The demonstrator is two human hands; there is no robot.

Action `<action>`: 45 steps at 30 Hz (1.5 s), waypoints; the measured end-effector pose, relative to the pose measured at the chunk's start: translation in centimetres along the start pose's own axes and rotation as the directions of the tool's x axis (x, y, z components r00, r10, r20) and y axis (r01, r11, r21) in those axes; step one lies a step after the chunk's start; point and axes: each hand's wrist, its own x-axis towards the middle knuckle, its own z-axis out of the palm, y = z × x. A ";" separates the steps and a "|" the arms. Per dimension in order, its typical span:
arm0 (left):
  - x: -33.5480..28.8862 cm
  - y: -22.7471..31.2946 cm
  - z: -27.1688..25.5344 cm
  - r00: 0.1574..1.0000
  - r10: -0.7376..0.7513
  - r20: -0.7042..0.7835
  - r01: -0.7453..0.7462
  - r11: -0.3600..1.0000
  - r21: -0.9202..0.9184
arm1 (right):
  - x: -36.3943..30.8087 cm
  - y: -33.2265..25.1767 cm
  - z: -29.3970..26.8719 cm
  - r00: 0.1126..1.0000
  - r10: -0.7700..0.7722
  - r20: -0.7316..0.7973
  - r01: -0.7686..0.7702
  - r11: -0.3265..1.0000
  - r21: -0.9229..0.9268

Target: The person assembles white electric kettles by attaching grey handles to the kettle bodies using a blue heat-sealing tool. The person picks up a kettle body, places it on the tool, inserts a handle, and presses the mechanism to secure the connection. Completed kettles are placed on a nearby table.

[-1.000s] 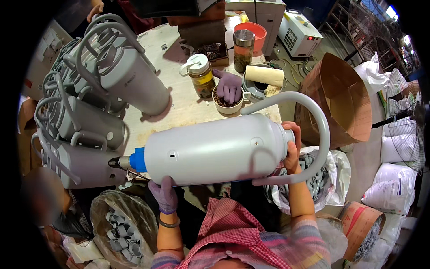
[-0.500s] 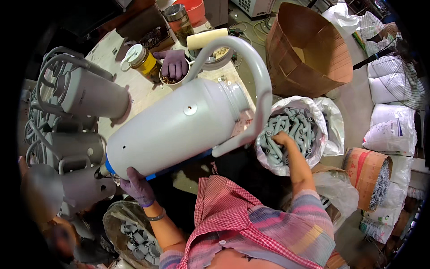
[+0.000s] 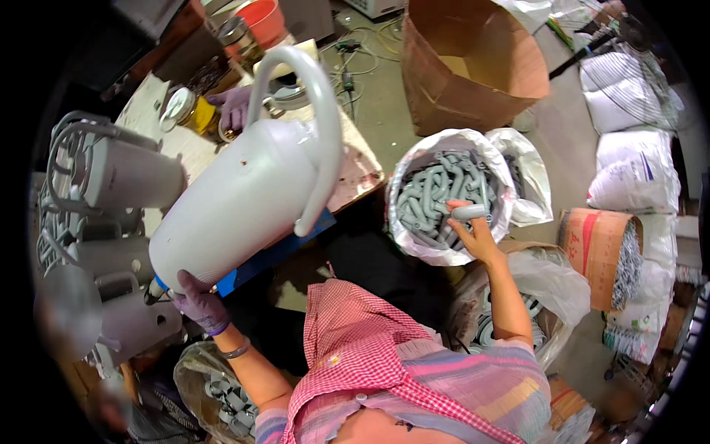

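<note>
A large grey plastic jug body (image 3: 222,203) lies tilted over the corner of the table, with a big curved handle (image 3: 325,140) attached at its neck. My left hand (image 3: 201,307), in a purple glove, grips the lower end of the jug; some of its fingers are hidden behind. To the right, my bare right hand (image 3: 477,240) holds a short grey plastic handle (image 3: 470,212) between thumb and fingers. It is above a white sack (image 3: 398,233) full of similar curved grey handles (image 3: 425,194). Something blue (image 3: 259,263) shows beneath the jug.
More grey jugs (image 3: 133,177) are crowded at the left. On the table (image 3: 359,159) are a yellow-labelled jar (image 3: 196,115), a purple glove (image 3: 235,106) and a red bucket (image 3: 262,21). A cardboard box (image 3: 436,96) stands beyond the sack; a bag of grey parts (image 3: 185,381) sits lower left.
My right hand has come up out of the handles with one in its fingers. The view has shifted, and the jug has turned in my left hand, its neck now pointing farther away.
</note>
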 end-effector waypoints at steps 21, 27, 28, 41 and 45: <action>0.9 1.5 0.7 0.997 0.022 0.076 -0.014 0.995 -0.097 | 8.8 -15.5 -11.8 0.934 -0.139 -0.328 0.057 0.967 -0.248; 1.2 3.1 0.2 0.995 -0.042 0.095 0.048 0.997 -0.065 | 17.6 -38.7 0.3 0.971 -0.228 0.077 0.229 0.973 0.000; 1.2 3.1 0.4 0.993 -0.050 0.102 0.059 0.994 -0.091 | 19.4 -40.1 3.1 0.921 -0.293 0.257 0.298 0.954 0.021; 1.2 2.7 0.7 0.982 -0.096 0.160 0.116 0.986 -0.122 | 25.0 -41.2 13.6 0.667 -0.218 0.712 0.374 0.925 -0.068; 1.1 2.5 0.5 0.985 -0.100 0.141 0.112 0.991 -0.078 | 24.4 -42.0 13.5 0.682 -0.153 0.715 0.333 0.935 -0.118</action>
